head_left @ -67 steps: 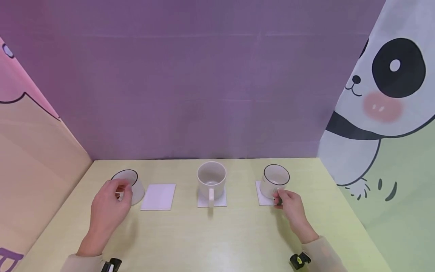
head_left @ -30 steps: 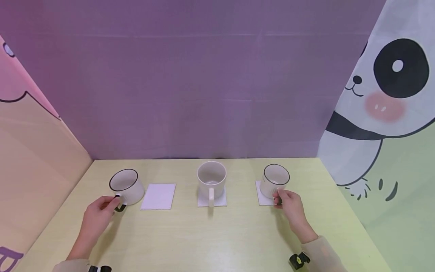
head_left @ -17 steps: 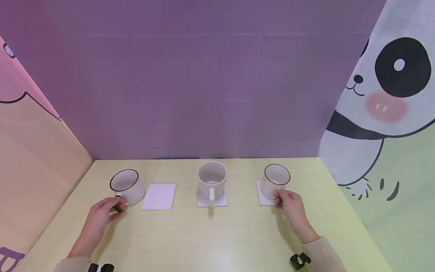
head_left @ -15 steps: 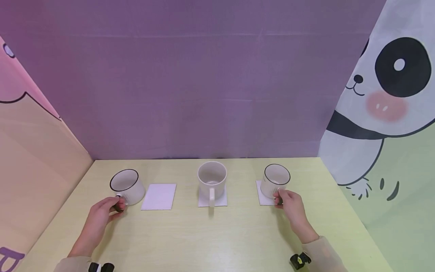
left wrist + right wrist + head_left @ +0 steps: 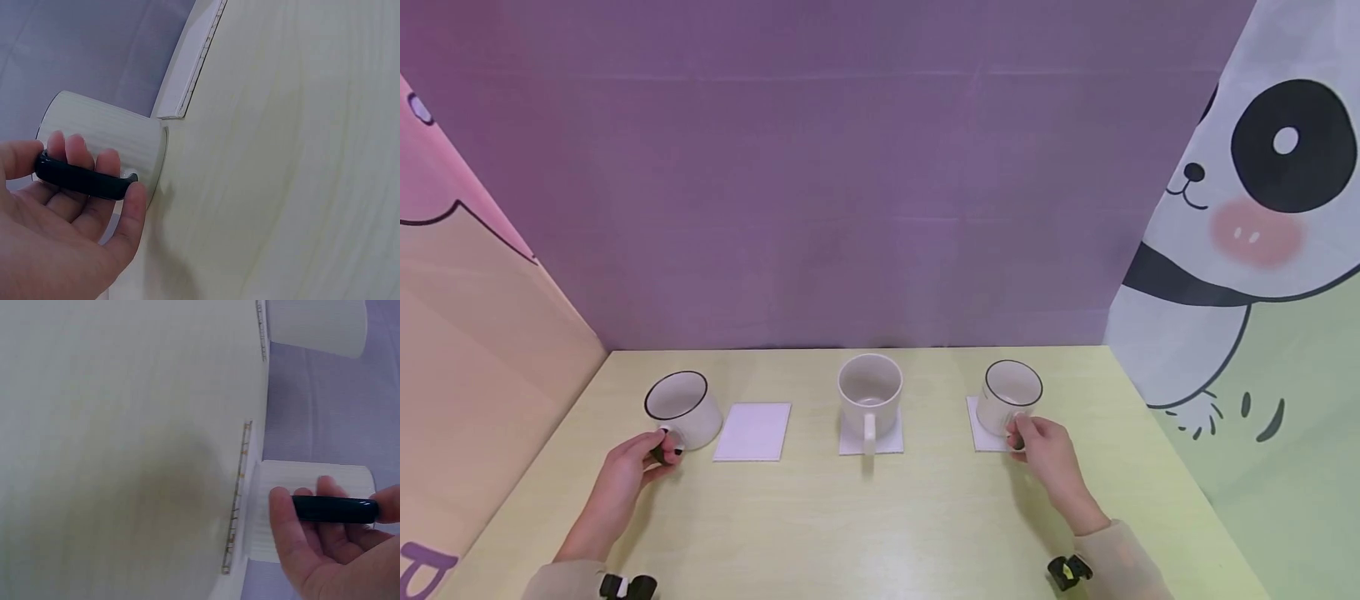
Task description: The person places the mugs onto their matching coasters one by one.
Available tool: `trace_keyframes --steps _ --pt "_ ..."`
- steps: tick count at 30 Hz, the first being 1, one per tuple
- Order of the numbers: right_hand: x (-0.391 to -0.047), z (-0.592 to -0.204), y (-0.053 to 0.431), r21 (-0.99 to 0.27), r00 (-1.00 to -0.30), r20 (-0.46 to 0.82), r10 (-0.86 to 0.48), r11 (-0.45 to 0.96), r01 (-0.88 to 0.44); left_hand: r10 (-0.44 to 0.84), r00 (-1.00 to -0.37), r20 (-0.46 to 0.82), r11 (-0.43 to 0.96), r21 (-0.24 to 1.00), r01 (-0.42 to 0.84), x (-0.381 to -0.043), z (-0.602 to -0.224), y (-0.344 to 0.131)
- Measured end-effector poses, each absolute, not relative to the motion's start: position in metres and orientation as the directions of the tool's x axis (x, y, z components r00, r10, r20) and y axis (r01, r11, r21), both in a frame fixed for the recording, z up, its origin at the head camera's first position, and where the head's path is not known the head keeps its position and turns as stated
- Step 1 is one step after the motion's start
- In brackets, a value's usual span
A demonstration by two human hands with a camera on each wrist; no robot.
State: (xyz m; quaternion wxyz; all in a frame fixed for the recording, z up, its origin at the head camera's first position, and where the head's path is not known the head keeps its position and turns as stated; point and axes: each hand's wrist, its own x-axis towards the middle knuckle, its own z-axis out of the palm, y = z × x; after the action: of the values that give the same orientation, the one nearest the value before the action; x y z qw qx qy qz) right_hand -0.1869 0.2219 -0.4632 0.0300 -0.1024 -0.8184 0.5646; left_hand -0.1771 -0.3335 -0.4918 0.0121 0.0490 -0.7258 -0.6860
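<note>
In the head view a white mug [image 5: 702, 423] with a dark rim stands at the left of the table, just left of a bare white square coaster [image 5: 751, 432]. My left hand [image 5: 621, 479] grips its dark handle [image 5: 84, 179]; in the left wrist view several fingers pass behind the handle, the thumb at its upper end. A matching dark-rimmed mug [image 5: 997, 410] rests upright on the right coaster [image 5: 982, 439]. My right hand [image 5: 1051, 458] holds that mug's dark handle [image 5: 334, 509], with fingers curled behind it. Part of the right coaster is hidden under the mug and hand.
Between the two hands a plain white mug [image 5: 868, 404] stands on a middle coaster [image 5: 892, 442], its handle pointing toward me. A purple backdrop [image 5: 850, 208] rises behind the pale wooden table [image 5: 865, 533]. Printed cloth panels, one with a panda [image 5: 1247, 275], close in both sides.
My left hand has dropped from over the front of the left mug to its handle, and its fingers have closed round the handle. The right hand keeps its hold on the right mug.
</note>
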Motion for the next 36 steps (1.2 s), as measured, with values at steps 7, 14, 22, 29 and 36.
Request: trace_keyframes --steps 7,14,22,29,36 --pt "-0.182 -0.454 0.226 -0.775 -0.98 0.039 0.195 0.625 0.093 -0.101 -0.993 -0.067 0.063 0.995 -0.073 -0.176 -0.492 -0.333" --pt "-0.176 -0.439 0.223 -0.671 -0.961 0.192 0.198 0.741 0.018 -0.117 -0.992 -0.052 0.054 0.997 -0.058 -0.177 -0.492 -0.33" --pt "-0.173 -0.429 0.204 -0.577 -0.912 0.393 0.117 0.804 -0.145 -0.116 -0.992 -0.047 0.074 0.996 -0.056 -0.179 -0.495 -0.33" --pt "-0.174 -0.426 0.188 -0.545 -0.89 0.455 0.018 0.797 -0.262 -0.116 -0.992 -0.041 0.16 0.985 -0.059 -0.18 -0.498 -0.331" --pt "-0.175 -0.422 0.169 -0.519 -0.868 0.486 -0.103 0.765 -0.381 -0.124 -0.991 -0.052 0.184 0.98 -0.075 -0.18 -0.496 -0.328"
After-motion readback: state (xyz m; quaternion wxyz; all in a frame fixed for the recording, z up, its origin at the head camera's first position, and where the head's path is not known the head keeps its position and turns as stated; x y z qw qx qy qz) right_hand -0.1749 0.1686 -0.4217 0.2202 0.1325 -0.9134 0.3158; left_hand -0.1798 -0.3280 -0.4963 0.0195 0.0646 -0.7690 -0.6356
